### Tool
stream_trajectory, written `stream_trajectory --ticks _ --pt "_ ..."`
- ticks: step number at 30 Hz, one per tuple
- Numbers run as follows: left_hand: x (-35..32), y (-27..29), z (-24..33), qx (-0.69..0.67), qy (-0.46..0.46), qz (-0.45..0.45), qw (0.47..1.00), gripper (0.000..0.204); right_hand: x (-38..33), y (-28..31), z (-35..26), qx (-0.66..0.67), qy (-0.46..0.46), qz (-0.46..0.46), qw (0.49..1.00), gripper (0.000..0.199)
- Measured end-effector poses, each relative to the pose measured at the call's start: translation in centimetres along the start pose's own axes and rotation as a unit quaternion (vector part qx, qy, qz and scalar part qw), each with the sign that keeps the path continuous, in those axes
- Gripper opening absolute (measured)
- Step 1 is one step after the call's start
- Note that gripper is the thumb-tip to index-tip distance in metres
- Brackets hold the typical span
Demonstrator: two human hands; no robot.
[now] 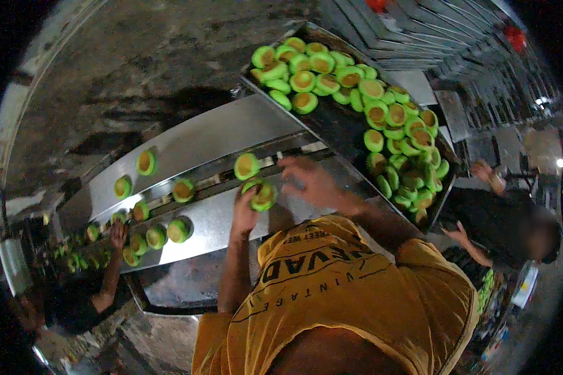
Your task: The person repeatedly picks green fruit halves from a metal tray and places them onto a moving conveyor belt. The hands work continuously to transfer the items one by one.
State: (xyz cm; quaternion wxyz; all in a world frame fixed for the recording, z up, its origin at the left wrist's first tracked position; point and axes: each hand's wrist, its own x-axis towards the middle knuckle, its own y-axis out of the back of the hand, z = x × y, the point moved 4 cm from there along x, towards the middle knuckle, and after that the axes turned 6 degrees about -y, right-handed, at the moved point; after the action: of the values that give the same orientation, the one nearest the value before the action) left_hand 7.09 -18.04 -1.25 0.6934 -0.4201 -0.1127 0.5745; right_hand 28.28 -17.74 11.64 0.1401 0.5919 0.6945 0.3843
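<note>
My left hand (244, 211) is closed on a green round cake with a brown face (264, 197), a second green edge showing behind it. Just to the right, my right hand (311, 182) is open, fingers apart and apparently holding nothing. Another green cake (247, 166) lies on the metal conveyor (222, 215) just beyond my left hand. Beyond my right hand stands a large dark tray (331, 125), slanting away, with many such cakes (372, 89) heaped along its far and right sides. Whether the cakes are hollow or filled I cannot tell.
More green cakes (178, 230) sit along the conveyor to the left, where a co-worker's hand (119, 234) reaches among them. A dark tray (178, 284) lies below the conveyor's near edge. At the right stands another person (494, 219). Metal racks (444, 44) rise at the far right.
</note>
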Motion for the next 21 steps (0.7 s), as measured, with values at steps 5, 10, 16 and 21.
stream_trajectory --ticks 5,10,16,21 --pt "-2.7 -1.5 5.4 0.596 -0.1 0.009 0.797 0.045 -3.7 12.1 14.4 -0.353 -0.35 0.07 0.865 0.047" --pt "-3.2 -2.7 5.6 0.761 -0.194 -0.086 0.613 0.061 -6.1 12.4 18.9 -0.381 -0.397 0.03 0.834 0.072" --pt "-2.7 -2.0 3.3 0.811 -0.132 -0.024 0.569 0.074 -1.3 14.3 18.2 -0.448 -0.34 0.212 0.799 0.077" --pt "2.9 -6.5 4.9 0.792 -0.255 0.047 0.553 0.063 0.5 13.2 19.9 -0.429 -0.364 0.197 0.803 0.079"
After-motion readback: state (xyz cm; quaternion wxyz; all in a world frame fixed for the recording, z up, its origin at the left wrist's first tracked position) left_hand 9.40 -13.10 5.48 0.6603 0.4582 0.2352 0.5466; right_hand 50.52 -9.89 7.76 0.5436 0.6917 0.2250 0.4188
